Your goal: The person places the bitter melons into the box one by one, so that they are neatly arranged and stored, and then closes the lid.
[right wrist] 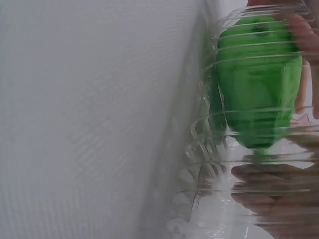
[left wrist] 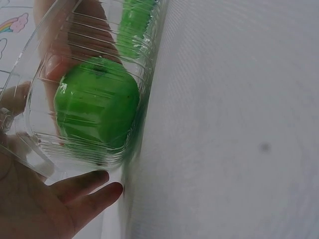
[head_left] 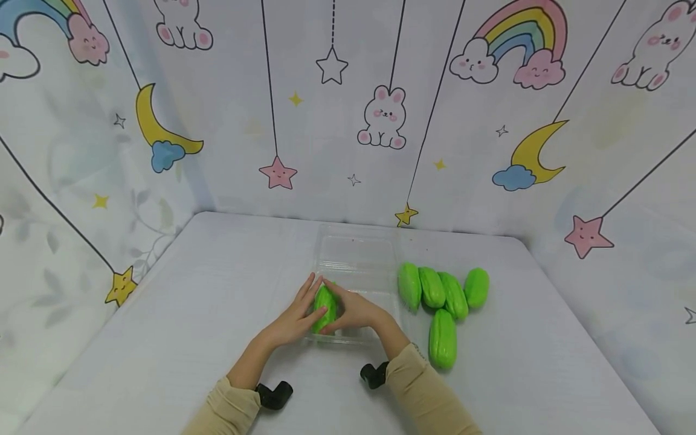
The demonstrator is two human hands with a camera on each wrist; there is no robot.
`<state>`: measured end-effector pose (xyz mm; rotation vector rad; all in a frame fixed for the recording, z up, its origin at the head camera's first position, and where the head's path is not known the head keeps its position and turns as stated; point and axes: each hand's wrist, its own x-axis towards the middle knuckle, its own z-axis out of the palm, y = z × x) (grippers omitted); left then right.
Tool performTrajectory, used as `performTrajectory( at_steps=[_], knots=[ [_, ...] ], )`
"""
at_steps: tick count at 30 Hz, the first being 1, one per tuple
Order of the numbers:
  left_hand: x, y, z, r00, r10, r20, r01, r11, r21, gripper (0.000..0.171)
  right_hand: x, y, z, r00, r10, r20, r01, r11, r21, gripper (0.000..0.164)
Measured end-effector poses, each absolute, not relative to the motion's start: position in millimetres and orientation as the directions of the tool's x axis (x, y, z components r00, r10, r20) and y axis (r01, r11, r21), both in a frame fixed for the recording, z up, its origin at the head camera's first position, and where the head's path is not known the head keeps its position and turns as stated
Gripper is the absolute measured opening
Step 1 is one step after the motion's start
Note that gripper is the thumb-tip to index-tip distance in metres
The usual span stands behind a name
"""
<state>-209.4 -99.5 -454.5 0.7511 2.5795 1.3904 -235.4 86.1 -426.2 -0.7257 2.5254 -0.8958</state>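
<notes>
In the head view an oblong, ridged, glossy green vegetable (head_left: pixel 324 309) lies lengthwise at the left side of a clear plastic clamshell box (head_left: pixel 356 341). My left hand (head_left: pixel 290 320) is at its left, thumb over the top and fingers along the outer side. The left wrist view shows two of its fingers (left wrist: pixel 94 201) outside the box wall. From the right, my right hand (head_left: pixel 356 309) grips the same piece, thumb at the near end and index finger at the far end. Through the ribbed plastic, both wrist views show the green vegetable's near end (right wrist: pixel 259 79).
Several more green vegetables (head_left: pixel 433 287) lie on the white table right of the box, one of them (head_left: pixel 443 339) nearer to me. The box's open lid (head_left: pixel 356 251) lies flat behind it. A printed cloth (head_left: pixel 337 133) hangs behind the table.
</notes>
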Motion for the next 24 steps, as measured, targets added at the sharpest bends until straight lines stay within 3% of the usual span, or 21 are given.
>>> performTrajectory(
  at_steps=[24],
  knots=[
    [-208.6, -98.2, -454.0, -0.879, 0.461, 0.123, 0.354, 0.457, 0.816, 0.065, -228.3, 126.2, -412.3, -0.839, -0.540, -0.070, -0.371, 0.660, -0.654, 0.103]
  ],
)
